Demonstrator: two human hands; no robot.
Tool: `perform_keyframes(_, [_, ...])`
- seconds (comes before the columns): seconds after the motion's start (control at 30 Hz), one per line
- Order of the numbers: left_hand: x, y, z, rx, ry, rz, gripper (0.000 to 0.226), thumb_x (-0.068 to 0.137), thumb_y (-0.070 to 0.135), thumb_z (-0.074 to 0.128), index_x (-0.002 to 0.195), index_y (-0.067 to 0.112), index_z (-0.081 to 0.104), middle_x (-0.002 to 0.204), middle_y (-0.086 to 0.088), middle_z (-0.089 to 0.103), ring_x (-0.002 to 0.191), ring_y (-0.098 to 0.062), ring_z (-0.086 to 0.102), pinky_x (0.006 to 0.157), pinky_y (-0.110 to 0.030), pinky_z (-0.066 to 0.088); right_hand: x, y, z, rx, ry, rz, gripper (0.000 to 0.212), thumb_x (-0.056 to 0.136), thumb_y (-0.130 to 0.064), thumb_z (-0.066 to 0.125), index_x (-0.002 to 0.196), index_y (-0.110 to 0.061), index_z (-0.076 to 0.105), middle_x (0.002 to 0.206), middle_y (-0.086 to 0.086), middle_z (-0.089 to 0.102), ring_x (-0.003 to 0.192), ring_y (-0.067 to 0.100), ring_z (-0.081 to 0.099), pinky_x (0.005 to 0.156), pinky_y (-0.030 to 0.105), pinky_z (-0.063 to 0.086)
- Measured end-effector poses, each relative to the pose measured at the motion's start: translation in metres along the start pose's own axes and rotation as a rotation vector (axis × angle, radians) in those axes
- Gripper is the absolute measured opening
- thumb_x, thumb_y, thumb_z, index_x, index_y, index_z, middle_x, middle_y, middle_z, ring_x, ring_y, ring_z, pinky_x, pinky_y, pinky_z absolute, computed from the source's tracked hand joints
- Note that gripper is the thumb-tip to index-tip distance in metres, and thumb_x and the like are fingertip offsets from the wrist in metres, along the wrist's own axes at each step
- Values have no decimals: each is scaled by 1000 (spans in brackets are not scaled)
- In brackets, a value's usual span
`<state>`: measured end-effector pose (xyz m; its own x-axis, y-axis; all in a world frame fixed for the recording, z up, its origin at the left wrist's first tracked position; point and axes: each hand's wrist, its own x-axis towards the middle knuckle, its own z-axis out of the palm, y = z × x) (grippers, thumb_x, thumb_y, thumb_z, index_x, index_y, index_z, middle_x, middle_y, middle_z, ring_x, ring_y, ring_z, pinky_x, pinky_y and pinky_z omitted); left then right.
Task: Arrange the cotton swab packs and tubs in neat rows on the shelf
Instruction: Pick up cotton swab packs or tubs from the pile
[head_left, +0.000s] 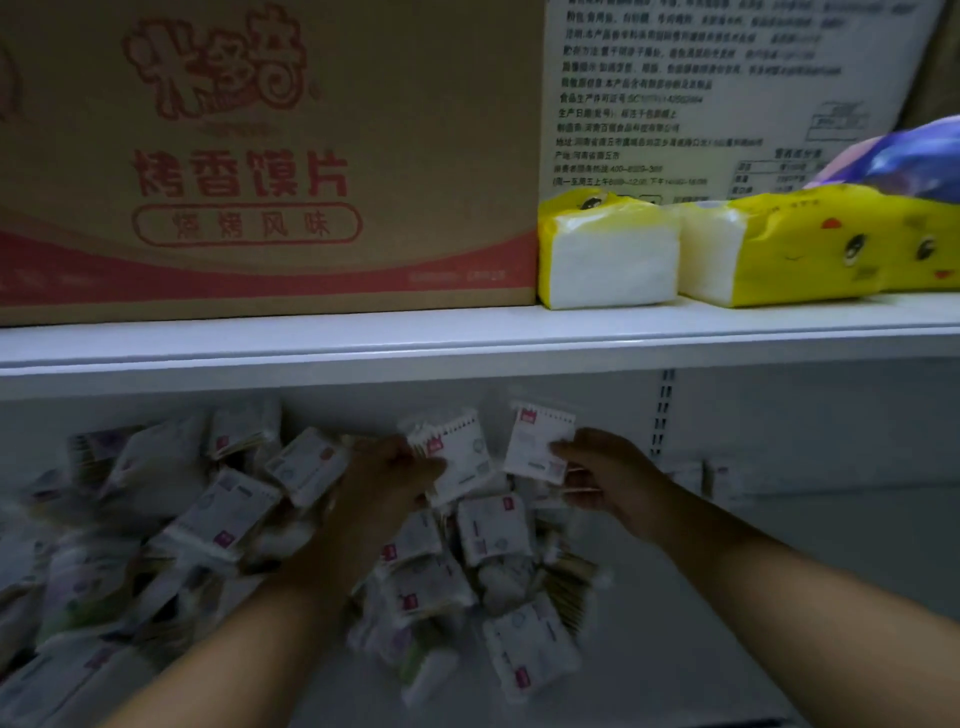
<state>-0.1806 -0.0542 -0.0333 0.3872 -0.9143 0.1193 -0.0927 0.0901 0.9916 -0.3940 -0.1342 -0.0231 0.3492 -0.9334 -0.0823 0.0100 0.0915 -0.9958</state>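
Note:
Several white cotton swab packs with small red labels lie in a loose heap (208, 525) across the lower shelf (753, 597), from the far left to the middle. My left hand (387, 480) is closed on one upright pack (460, 452) above the heap. Just to the right, my right hand (602, 478) grips a second upright pack (537, 441) by its right edge. The two held packs stand side by side with a small gap, near the shelf's back wall. No tubs are visible.
The upper shelf's white edge (467, 343) overhangs the work area. On it stand a large cardboard box (260, 156) and yellow tissue packs (608, 254). A slotted upright rail (662, 415) runs down the back wall at right, with a few blurred packs beside it.

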Motion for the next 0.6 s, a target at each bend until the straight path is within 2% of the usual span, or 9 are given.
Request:
perform_keyframes(0.1, [-4,-9,41,-6,-116,-42,9,86,3,63,94,6,63,94,-14,67,83,-28,63,66,-32,54,-23,12,-39,-33,91,12,7,88,-16,63,82,-16,60,78,4,66,71,18,62,64,28,51])
perform_keyframes(0.17, [-4,-13,69,-2,-175,-70,15,86,3,64,101,0,60,96,-17,64,83,-28,61,60,-28,55,-39,18,-67,-67,141,23,4,89,-15,60,86,-15,57,77,4,63,70,16,59,63,26,51])
perform_keyframes(0.23, [-5,-17,96,8,-226,-66,18,86,2,64,101,-6,59,94,-22,63,83,-29,60,61,-29,53,-50,21,-95,-90,184,41,2,90,-14,58,88,-14,57,78,5,60,70,17,57,65,27,51])
perform_keyframes(0.3, [-8,-18,121,52,-254,-32,14,82,6,69,85,-4,61,81,-21,63,74,-28,59,60,-30,49,-55,23,-123,-100,217,52,3,90,-15,58,87,-14,59,82,7,61,77,21,59,69,29,52])
perform_keyframes(0.37, [-8,-20,146,91,-249,-9,22,77,11,74,66,6,55,63,-11,59,58,-20,57,52,-23,44,-54,28,-151,-99,226,53,3,90,-17,59,87,-15,60,86,7,65,81,22,62,68,28,53])
perform_keyframes(0.47, [-8,-21,185,127,-204,-39,30,83,0,67,62,9,47,55,-5,52,36,-3,50,36,-13,38,-49,36,-189,-98,189,41,6,88,-20,62,89,-14,60,85,4,69,79,19,65,64,26,51])
perform_keyframes(0.6, [-3,-24,243,108,-206,-97,22,83,-4,64,68,6,51,67,-9,57,55,-16,54,41,-15,45,-40,43,-244,-112,149,39,9,87,-22,64,91,-14,63,85,4,69,76,16,66,64,25,50])
